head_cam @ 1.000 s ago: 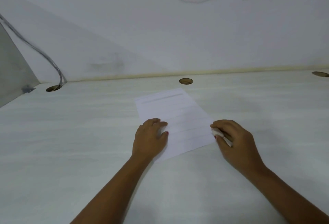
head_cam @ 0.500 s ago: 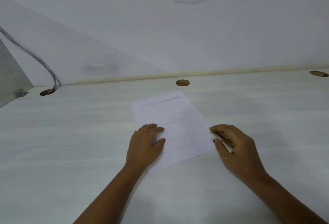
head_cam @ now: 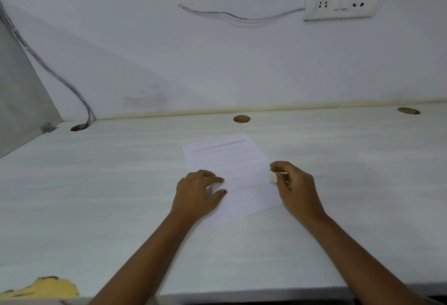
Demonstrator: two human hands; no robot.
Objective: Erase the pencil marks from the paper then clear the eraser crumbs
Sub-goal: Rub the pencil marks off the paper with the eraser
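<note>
A white lined sheet of paper (head_cam: 232, 166) lies tilted on the white desk (head_cam: 121, 183), with faint grey pencil marks near its top. My left hand (head_cam: 198, 193) rests on the paper's left edge, fingers spread and thumb on the sheet. My right hand (head_cam: 295, 186) is at the paper's right edge and pinches a small white eraser (head_cam: 272, 177) between thumb and fingers, just above the sheet's edge. No crumbs can be made out.
Three round cable holes (head_cam: 242, 119) sit along the desk's back edge, with grey cables (head_cam: 48, 69) running into the left one. A socket panel (head_cam: 339, 2) is on the wall. The desk's front-left corner (head_cam: 46, 286) is chipped, showing yellow.
The view has tilted down and pulled back. My right hand has lifted the eraser slightly and turned it toward the paper's right edge; my left hand stays on the sheet.
</note>
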